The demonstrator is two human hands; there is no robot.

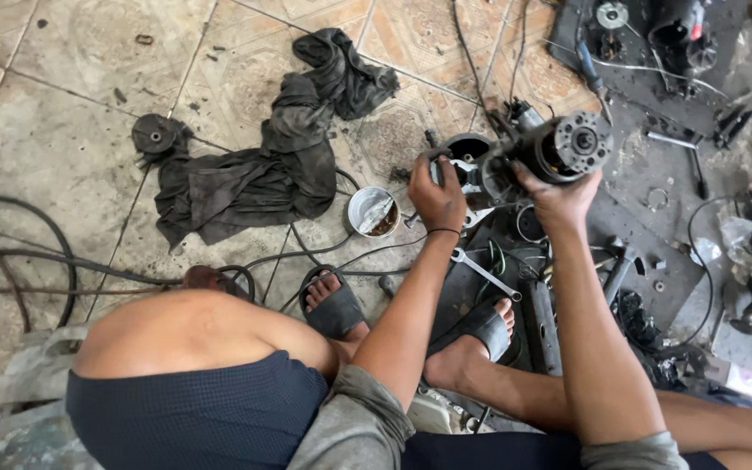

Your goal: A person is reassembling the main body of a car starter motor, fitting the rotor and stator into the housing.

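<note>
head view shows us holding the round metal motor housing up off the floor, our right hand clenched under its body, toothed end facing right. our left hand grips a small dark tool just beside the housing's open side. we judge the step to be working on a fastening there; the next move calls for a steady housing and a square tool seat. outward: one combination wrench lies between our two sandalled feet, one white cup sits near the left hand, one dark rag spreads on the tiles, one black disc beside it.
</note>
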